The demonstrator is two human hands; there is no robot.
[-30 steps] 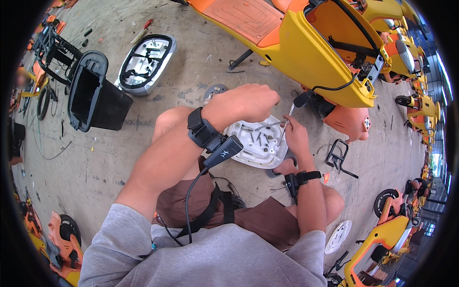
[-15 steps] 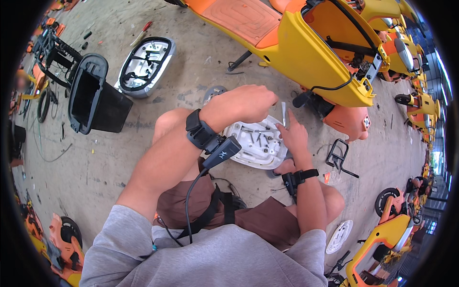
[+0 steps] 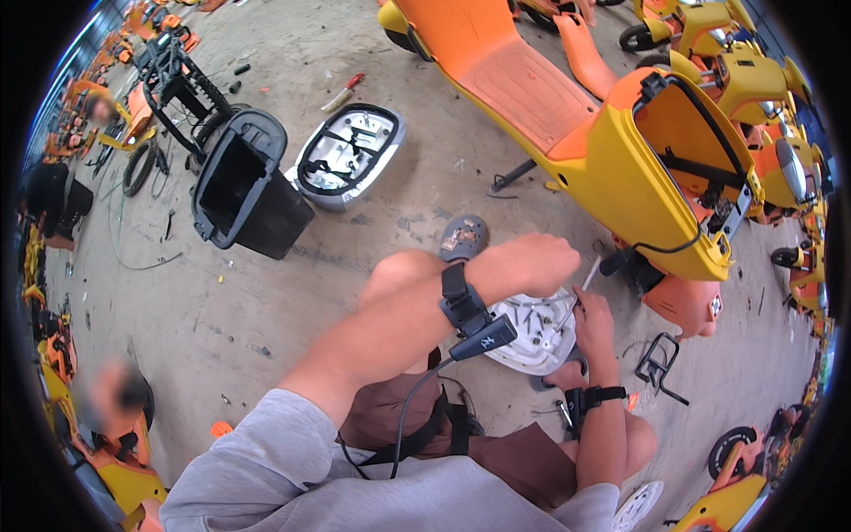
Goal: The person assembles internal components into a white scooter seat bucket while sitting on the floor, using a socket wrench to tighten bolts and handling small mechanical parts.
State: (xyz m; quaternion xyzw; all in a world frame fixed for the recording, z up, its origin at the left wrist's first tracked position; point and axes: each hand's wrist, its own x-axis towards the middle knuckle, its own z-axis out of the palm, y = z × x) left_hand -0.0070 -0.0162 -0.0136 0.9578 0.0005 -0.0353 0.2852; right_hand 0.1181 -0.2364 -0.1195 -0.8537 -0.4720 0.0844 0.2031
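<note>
A white plastic shell lies on the floor between my legs, with several bolts and small metal parts inside it. My left hand is closed like a fist above the shell's far edge. Only its back shows, so anything in its fingers is hidden. Near the shell's right rim, my right hand has its fingers curled around a thin metal tool. This tool slants upward past the fingertips; its exact kind is not clear.
A yellow and orange scooter body stands on its kickstand, far right. At far left are a black bin, a grey-white shell with a black rim and a red-handled screwdriver. A black metal bracket lies right of my right hand.
My view has turned, so the scene sits lower and further right. The right hand's stretched index finger has curled in beside the thin tool. My left hand remains closed over the shell.
</note>
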